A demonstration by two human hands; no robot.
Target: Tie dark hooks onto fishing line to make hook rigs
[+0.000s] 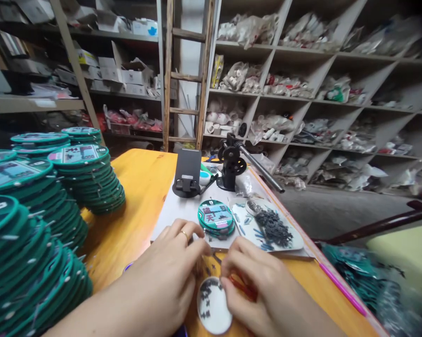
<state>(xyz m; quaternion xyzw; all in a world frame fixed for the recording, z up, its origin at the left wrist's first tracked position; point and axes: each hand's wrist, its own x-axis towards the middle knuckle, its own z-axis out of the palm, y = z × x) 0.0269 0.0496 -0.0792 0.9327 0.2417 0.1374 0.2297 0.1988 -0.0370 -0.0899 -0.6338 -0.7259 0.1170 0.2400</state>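
My left hand (172,269) is closed, thumb and fingers bent together, and wears a ring; whatever is in its fingertips is hidden. Opposite it, my right hand (258,283) is pinched at the rim of a small round white dish (216,316), its fingertips' contents too small to make out. Several tiny dark pieces lie in the dish. A red-orange tool handle (244,284) shows partly beneath my right hand. Just beyond my hands lies a short stack of round green discs with a printed label (216,219). Right of it, a white tray (295,234) carries a heap of small dark parts (274,227).
Tall stacks of green discs (87,180) crowd the left of the yellow table (136,171). Farther back stand a black phone stand (188,171) and a black geared device with a metal handle (232,161). A pink pen (342,288) lies along the right edge.
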